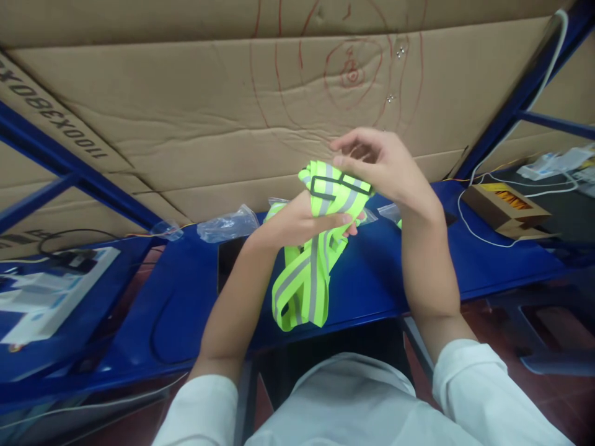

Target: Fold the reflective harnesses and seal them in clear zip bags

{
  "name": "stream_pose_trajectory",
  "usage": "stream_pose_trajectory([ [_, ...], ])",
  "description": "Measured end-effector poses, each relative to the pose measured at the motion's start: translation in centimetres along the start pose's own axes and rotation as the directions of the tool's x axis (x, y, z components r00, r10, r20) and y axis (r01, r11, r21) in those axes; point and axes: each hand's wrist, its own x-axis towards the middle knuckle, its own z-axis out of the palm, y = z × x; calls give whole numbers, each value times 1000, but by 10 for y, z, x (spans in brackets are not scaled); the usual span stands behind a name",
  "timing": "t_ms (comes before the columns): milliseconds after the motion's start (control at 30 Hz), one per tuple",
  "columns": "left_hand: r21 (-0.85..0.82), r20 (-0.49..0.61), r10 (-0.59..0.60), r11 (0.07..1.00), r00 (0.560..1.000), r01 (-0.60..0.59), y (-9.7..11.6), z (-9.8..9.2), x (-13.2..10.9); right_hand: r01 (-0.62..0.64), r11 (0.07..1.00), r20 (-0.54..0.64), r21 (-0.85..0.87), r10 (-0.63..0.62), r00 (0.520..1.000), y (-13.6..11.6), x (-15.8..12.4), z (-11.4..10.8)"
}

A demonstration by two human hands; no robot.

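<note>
A neon-yellow reflective strap [313,279] with a grey stripe is bunched above the blue table. My left hand [316,226] grips it around the middle, thumb across the front. Folded loops hang below that grip. At the bundle's upper end, black rectangular slide buckles [323,189] face me. My right hand [372,161] is at the top right corner of the bundle, its fingers curved and apart from the thumb. The thumb is close to the strap; whether it touches cannot be made out. More yellow material [274,210] shows behind my left forearm.
Clear plastic bags [227,224] lie along the back of the blue table [372,279], against a cardboard wall [186,124]. An open brown box [506,207] stands at right beside white cables. White power strips [60,303] lie at left. Blue frame posts flank both sides.
</note>
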Motion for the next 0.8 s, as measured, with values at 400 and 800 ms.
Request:
stream_pose_trajectory([
  [400, -101, -120, -52, 994, 991, 40, -5, -14, -4, 384, 856, 325, -346, -275, 905, -11, -9, 15],
  [800, -153, 11, -312, 938, 950, 310, -22, -10, -3, 39, 999, -75, -12, -40, 996, -20, -8, 9],
])
